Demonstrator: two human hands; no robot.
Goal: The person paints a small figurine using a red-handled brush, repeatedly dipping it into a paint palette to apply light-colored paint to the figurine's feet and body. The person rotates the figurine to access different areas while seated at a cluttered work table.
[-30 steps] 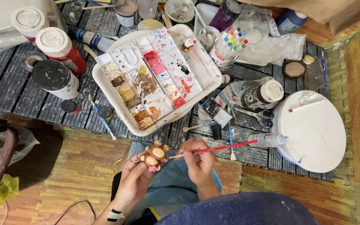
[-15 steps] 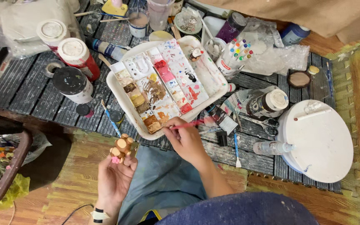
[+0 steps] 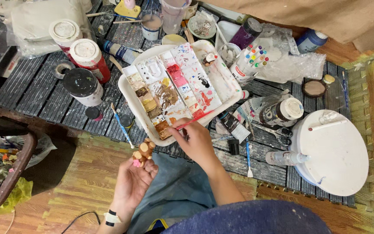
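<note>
Right hand (image 3: 195, 139) pinches red-handled brush (image 3: 194, 120), tip dipping brown paint in palette tray (image 3: 131, 100). Left hand (image 3: 131, 184), fingers curled, holds small clay figure (image 3: 142, 152) above lap. Risk: overloaded brush drips; tray overhangs worktop (image 3: 40, 93) edge, may tip.

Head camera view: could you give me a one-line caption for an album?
Right hand dips a red-handled brush into a paint palette tray while left hand holds a small figurine.

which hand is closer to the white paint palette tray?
Right. The right hand holds a red brush at the white paint palette tray, over its near edge. The left hand is below it, off the mat, holding a small tan figurine.
</note>
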